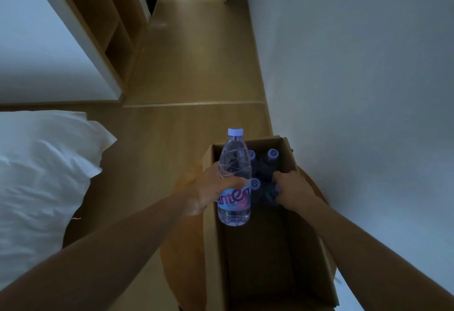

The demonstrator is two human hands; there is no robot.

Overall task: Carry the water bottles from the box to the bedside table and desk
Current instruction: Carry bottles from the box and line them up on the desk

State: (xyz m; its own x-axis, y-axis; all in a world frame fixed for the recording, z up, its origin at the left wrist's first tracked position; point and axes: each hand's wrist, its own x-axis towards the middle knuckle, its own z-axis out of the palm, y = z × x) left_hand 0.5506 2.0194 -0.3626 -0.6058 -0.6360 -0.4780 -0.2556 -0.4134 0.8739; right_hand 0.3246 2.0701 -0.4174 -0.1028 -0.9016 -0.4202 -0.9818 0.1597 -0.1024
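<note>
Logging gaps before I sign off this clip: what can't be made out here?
- Head view: grip of the right hand inside the box; fingertips lost in shadow.
- Head view: number of boxed bottles; partly covered by the held bottle and right hand.
- Head view: held bottle's label; partly covered by the left hand.

Bedroom, white pillow [41, 163] on bed, wooden floor [196, 65], open shelving [108, 23]

a single wide-angle view from the person's head, tilted forward and down (straight edges bend with the lens). it sits close above the open brown cardboard box [213, 261], with the pale wooden floor [196, 65] running away ahead, the white wall [356, 65] at right and the white crumpled pillow [44, 163] at left.
</note>
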